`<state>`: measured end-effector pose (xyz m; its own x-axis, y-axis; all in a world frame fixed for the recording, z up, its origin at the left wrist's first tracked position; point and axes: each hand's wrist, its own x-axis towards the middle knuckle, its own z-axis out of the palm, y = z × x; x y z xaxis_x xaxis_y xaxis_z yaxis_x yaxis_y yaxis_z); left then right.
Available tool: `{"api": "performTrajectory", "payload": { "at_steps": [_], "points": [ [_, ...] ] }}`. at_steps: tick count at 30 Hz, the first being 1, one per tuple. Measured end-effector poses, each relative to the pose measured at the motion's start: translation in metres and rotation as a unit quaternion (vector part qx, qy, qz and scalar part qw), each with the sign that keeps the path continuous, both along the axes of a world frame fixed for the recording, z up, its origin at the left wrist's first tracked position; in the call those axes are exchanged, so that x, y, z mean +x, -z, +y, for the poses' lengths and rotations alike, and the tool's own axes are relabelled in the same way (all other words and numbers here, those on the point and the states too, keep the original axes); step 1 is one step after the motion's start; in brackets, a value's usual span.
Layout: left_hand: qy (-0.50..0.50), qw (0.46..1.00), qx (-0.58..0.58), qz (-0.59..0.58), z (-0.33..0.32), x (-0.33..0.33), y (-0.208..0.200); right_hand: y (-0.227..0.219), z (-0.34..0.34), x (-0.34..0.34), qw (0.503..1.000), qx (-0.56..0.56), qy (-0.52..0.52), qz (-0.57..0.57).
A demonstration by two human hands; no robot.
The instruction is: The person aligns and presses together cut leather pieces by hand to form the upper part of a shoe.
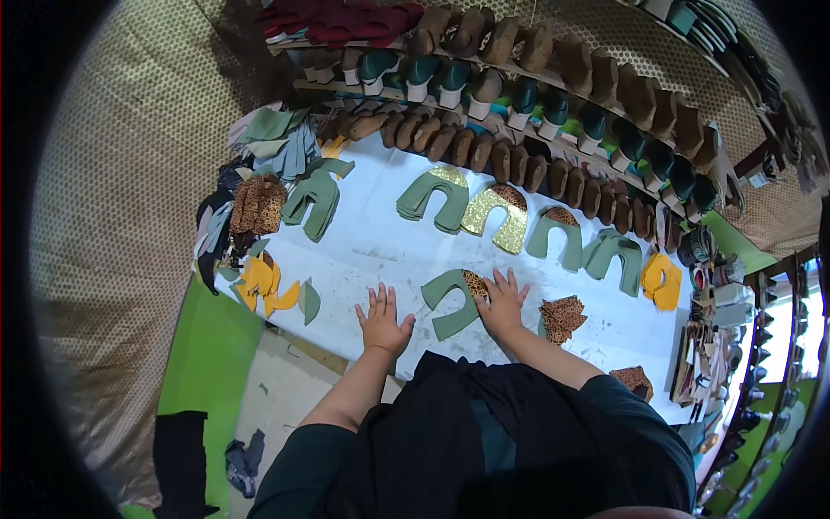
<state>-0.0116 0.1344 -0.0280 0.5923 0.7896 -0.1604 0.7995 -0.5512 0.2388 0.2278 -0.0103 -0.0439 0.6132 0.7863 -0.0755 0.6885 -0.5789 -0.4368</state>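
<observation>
My left hand (pixel 385 321) lies flat on the white work table (pixel 363 255), fingers spread and nothing in it. To its right is a green U-shaped cut piece (pixel 455 326), its curved end covered by a leopard-print patch (pixel 472 282). My right hand (pixel 502 303) rests with fingers stretched out at that patch's right edge, partly over it, gripping nothing visible. Beyond my hands stand a green U-shaped stack (pixel 432 199), a gold glitter piece (pixel 495 221), a green piece with a leopard-print top (pixel 555 238) and more green pieces (pixel 616 257).
Leopard-print scraps (pixel 564 318) lie right of my right hand, yellow pieces (pixel 661 281) further right. At the left are yellow cutouts (pixel 262 281), a green half-oval (pixel 309 303) and piled material (pixel 258 205). Racks of brown shoe lasts (pixel 501 163) line the far edge.
</observation>
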Motion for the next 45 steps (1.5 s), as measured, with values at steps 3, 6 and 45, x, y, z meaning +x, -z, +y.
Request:
{"api": "performTrajectory", "payload": {
  "at_steps": [3, 6, 45],
  "points": [
    [0.002, 1.000, 0.008, 0.002, -0.001, 0.002, 0.002, -0.001, 0.006, -0.004, 0.996, 0.065, 0.050, 0.045],
    [0.001, 1.000, 0.016, 0.006, -0.002, 0.002, 0.004, -0.010, 0.005, 0.002, 0.989, 0.113, 0.056, 0.079],
    [-0.014, 1.000, 0.016, 0.013, -0.004, 0.010, -0.001, 0.000, 0.006, 0.226, 0.974, 0.023, 0.104, -0.200]
  ]
}}
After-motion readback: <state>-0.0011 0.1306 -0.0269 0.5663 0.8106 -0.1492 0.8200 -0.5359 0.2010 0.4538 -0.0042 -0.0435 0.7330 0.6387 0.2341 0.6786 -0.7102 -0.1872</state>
